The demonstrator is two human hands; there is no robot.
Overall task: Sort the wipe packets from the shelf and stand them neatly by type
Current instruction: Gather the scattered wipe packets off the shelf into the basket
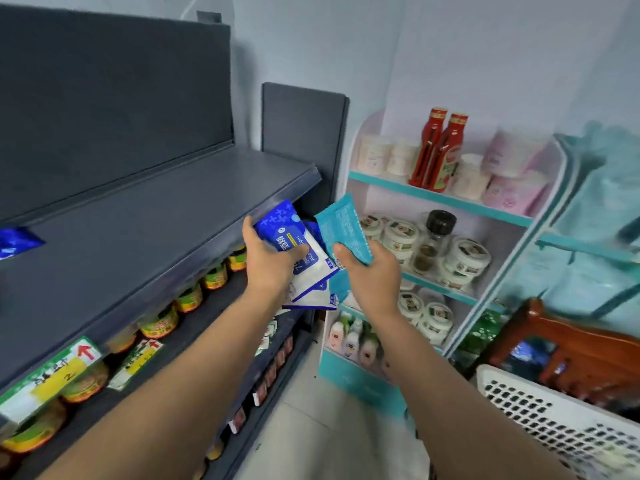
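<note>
My left hand (268, 261) grips a stack of blue-and-white alcohol wipe packets (308, 265), thumb across the top one, just off the right end of the dark grey shelf (166, 216). My right hand (372, 271) holds a teal wipe packet (344, 228) tilted upright, right beside the blue stack. More teal packet edges show under it, between the two hands. One blue packet (15, 242) lies at the far left of the grey shelf.
Jars with green and yellow labels (187, 299) line the shelf below. A pale pink rack (446, 202) to the right holds red bottles, white jars and tubs. A white perforated basket (554, 424) and a wooden chair (568, 344) stand at the lower right.
</note>
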